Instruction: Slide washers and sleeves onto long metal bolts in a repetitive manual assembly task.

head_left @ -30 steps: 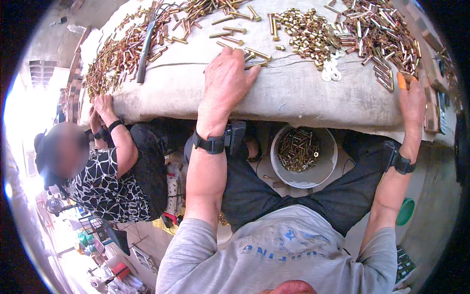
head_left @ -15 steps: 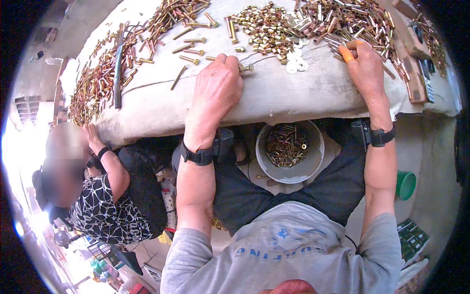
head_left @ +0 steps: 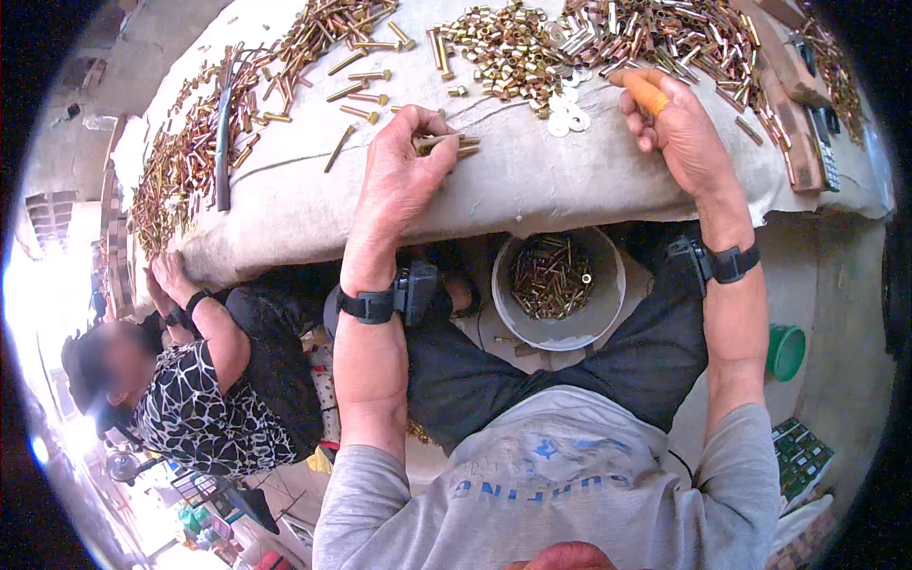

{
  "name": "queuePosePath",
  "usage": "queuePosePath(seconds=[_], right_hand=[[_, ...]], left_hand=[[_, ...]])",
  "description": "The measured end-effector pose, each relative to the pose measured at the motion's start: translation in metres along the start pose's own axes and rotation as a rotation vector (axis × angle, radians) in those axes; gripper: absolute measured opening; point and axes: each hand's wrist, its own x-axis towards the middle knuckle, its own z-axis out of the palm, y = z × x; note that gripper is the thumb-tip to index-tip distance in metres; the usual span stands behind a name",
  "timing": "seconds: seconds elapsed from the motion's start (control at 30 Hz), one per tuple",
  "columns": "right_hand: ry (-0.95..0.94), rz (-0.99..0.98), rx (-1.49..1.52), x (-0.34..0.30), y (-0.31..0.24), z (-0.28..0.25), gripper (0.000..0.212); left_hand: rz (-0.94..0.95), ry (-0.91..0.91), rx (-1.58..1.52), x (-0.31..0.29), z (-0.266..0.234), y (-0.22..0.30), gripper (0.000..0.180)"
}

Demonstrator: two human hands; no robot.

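Note:
My left hand (head_left: 404, 166) is closed round a few gold-coloured bolts (head_left: 445, 144), whose ends stick out between thumb and fingers above the cloth-covered table (head_left: 541, 195). Orange covers sit on the fingertips of my right hand (head_left: 679, 123). Those tips are pressed together beside several white washers (head_left: 575, 122), the other fingers curled in; anything pinched there is too small to make out. Short gold sleeves (head_left: 513, 59) lie heaped beyond the washers, with longer metal tubes (head_left: 679, 36) to their right. Loose bolts (head_left: 361, 114) are scattered left of my left hand.
A large heap of bolts (head_left: 180, 161) spreads along the left, crossed by a dark strip (head_left: 224, 142). Wooden bars (head_left: 793, 142) bound the right side. Between my legs stands a bucket (head_left: 608, 309) with metal pieces. A co-worker (head_left: 214, 399) sits at the left.
My right hand has come away from the tubes, moved slightly left and rolled over, showing its curled fingers. My left hand has turned, and the bolts in it show more.

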Motion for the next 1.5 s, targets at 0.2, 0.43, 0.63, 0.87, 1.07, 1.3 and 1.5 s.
queuePosePath(seconds=[0.2,0.43,0.63,0.87,1.07,1.3,1.5], right_hand=[[0.134,-0.16,-0.661,-0.003,-0.003,0.023,0.027],[0.122,-0.353,-1.027,-0.006,0.007,0.042,0.025],[0.088,-0.496,-1.012,-0.002,0.015,0.045,0.021],[0.084,-0.391,-0.659,-0.004,0.007,0.051,0.02],[-0.14,-0.027,0.113,-0.011,-0.008,0.067,0.022],[-0.309,0.084,0.275,-0.01,0.004,0.075,0.022],[-0.54,0.221,0.547,-0.014,0.001,0.075,0.024]], left_hand=[[0.259,0.024,0.338,-0.013,0.001,-0.001,0.025],[0.286,-0.103,0.538,-0.022,-0.003,0.005,0.025],[0.316,0.046,0.393,-0.021,0.008,-0.004,0.024],[-0.139,-0.179,-0.418,-0.016,0.018,0.019,0.02],[-0.123,-0.27,-0.714,-0.016,0.031,0.022,0.017],[-0.09,-0.33,-0.698,-0.018,0.033,0.027,0.012],[-0.032,-0.382,-0.801,-0.023,0.026,0.025,0.013]])
